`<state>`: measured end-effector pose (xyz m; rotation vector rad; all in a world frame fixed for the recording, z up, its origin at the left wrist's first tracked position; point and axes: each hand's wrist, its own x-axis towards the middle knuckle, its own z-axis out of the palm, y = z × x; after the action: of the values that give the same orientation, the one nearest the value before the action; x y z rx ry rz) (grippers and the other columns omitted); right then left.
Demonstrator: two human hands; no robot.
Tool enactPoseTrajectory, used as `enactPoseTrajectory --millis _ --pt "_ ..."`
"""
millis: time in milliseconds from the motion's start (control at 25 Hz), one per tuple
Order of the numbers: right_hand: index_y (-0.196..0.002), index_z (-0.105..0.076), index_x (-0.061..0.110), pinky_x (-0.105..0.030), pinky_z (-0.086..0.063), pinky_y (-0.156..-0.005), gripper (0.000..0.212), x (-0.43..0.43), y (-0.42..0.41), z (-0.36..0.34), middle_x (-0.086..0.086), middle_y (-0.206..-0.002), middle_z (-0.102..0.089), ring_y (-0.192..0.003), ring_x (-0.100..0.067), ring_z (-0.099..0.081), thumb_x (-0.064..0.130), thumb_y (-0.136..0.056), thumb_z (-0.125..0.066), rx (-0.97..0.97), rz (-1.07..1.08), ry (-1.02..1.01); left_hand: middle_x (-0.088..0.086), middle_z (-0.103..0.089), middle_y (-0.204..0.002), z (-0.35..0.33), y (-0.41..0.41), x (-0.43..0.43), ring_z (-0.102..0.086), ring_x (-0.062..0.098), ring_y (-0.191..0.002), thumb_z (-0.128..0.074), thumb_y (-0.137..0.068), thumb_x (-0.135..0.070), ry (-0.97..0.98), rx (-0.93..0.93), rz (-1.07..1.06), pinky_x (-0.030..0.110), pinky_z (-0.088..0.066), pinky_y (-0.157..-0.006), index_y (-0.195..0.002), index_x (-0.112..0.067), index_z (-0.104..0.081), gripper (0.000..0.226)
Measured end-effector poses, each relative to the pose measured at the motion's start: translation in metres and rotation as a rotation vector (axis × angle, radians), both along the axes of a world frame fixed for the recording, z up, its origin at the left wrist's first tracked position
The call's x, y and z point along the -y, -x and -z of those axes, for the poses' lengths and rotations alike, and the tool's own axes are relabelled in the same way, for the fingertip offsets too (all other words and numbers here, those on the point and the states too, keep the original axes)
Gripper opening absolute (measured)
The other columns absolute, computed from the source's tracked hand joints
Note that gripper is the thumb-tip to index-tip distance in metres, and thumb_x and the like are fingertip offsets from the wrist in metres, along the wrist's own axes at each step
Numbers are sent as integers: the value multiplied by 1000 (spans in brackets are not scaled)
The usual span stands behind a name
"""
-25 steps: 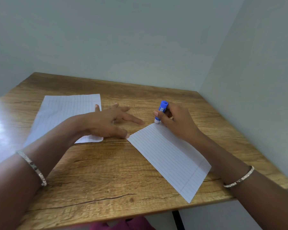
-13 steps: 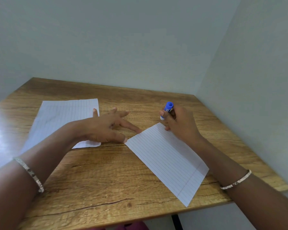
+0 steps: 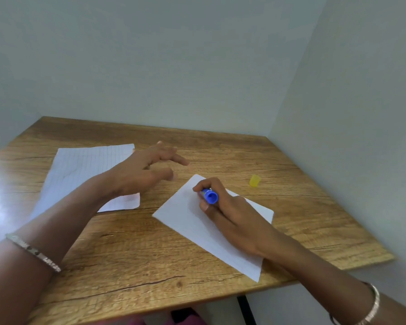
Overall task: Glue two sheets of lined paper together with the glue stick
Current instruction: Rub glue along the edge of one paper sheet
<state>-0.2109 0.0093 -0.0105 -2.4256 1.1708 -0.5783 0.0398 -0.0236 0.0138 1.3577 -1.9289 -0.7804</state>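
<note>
Hidden or unclear: the tip of the glue stick (image 3: 210, 196) sits under the right hand (image 3: 225, 208), so whether it touches the paper cannot be told — only its blue butt end faces the camera. The ruled lines on the right sheet (image 3: 192, 221) are too faint to follow. The left forearm covers the near right part of the left sheet (image 3: 85, 165). Both forearms are cut off by the bottom edge.

Sheets: two, both flat on the wooden surface (image 3: 131, 254), apart from each other. The left one lies square to the far edge; the right one lies slanted, its near corner at the surface's front edge.

Glue stick: one, held above the far part of the right sheet.

Cap: one small yellow cap (image 3: 254, 180), on the surface right of the right sheet, not touching it.

Right hand: fingers curled and closed around the glue stick, wrist over the right sheet.

Left hand (image 3: 145, 172): fingers spread and loose, gripping nothing — blurred, raised between the two sheets.

Bracelets: two, one on the left wrist (image 3: 33, 252) and one on the right wrist (image 3: 370, 308).
</note>
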Motion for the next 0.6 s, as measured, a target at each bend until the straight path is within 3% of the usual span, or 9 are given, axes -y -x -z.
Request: enactPoseTrajectory --millis 80,120,200,280,440,600 --pt "-126 -43 37 -14 -37 -65 20 7 3 -7 24 -85 -60 -73 1 -57 40 -108 -38 14 -138 -104 -13 -32 -161 2 -2 3 -4 6 -154 -68 -90 -31 14 121 -34 55 7 -122 -122 -53 -60 39" --pt "-127 -45 36 -13 -41 -76 21 13 6 -11 29 -98 -65 -87 6 -61 40 -108 -40 42 -182 -175 -12 -30 -162 4 -3 6 -3 8 -155 -70 -89 -32 18 192 -43 57 10 -121 -126 -52 -56 44" --pt "-128 -48 29 -26 -41 -100 22 27 13 -20 16 -120 -72 -120 -1 -61 36 -108 -42 129 -218 -320 -10 -27 -164 6 -4 9 -2 11 -155 -74 -86 -38 28 296 -52 59 13 -120 -135 -51 -49 56" --pt "-127 -49 23 -36 -36 -106 23 37 16 -25 -2 -116 -76 -127 -12 -61 35 -108 -41 201 -253 -404 -9 -25 -165 7 -6 10 0 12 -155 -77 -82 -43 22 332 -43 61 14 -119 -139 -51 -44 67" --pt "-122 -60 26 -44 -41 -107 27 50 7 -24 -9 -97 -78 -109 -17 -69 42 -106 -45 320 -180 -354 -10 -19 -167 7 -8 10 6 15 -155 -80 -77 -49 -39 387 12 65 16 -116 -142 -51 -41 76" --pt "-112 -72 18 -35 -56 -85 33 50 -16 -19 2 -81 -72 -73 -11 -63 44 -100 -56 508 -11 -250 -12 -19 -166 7 -8 9 7 14 -155 -79 -78 -48 -73 383 23 65 18 -116 -143 -53 -39 77"
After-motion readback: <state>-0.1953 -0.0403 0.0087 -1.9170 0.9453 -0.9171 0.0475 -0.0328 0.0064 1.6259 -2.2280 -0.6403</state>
